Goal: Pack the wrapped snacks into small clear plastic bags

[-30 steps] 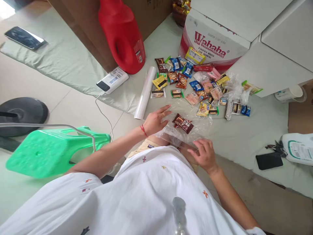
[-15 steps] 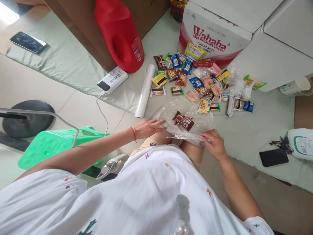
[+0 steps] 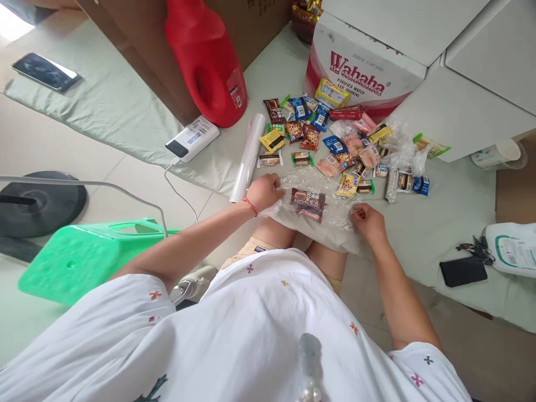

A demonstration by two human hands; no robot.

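A sheet of clear plastic wrap point(image 3: 330, 192) lies on the pale green cloth point(image 3: 125, 111) in front of me, folded over a dark brown cocoa snack packet point(image 3: 309, 202). My left hand point(image 3: 264, 191) is closed on the left edge of the wrap. At the wrap's right edge my right hand point(image 3: 367, 219) pinches the film. The packet sits between my two hands, under the film.
A heap of small wrapped snacks point(image 3: 343, 145) lies beyond the wrap, beside a roll of film point(image 3: 248, 157). Behind stand a Wahaha carton point(image 3: 360, 72), a red jug point(image 3: 207, 58) and a power bank point(image 3: 192, 137). A green stool point(image 3: 87, 257) is at my left, a black wallet point(image 3: 463, 272) right.
Both hands moved forward and closed on the wrap's edges, folding the film over the cocoa packet; a second earlier the left hand lay open and flat on the sheet.
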